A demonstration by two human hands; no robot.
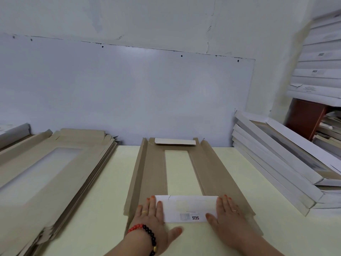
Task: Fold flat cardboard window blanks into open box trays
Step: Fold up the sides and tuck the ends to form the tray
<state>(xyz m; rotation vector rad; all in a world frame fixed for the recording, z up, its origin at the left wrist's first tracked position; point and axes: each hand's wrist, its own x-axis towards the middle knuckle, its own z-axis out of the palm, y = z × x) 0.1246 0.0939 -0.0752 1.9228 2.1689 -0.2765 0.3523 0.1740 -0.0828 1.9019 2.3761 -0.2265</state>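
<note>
Two flat, straight-fingered hands press down the near white flap (186, 208) of a brown cardboard window blank (151, 172) lying on a pale table (114, 182), the left hand (154, 217) on the flap's left end and the right hand (227, 214) on its right, neither curled round anything. Beyond them the blank's far flap (175, 141) is folded over near the wall, with a stack of flat blanks (60, 167) to the left and finished white trays (280, 163) piled to the right.

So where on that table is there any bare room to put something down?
Two bare strips of table: one between the stack of flat blanks and the blank being folded, another between it and the finished trays. Both hands crowd its near end.
</note>
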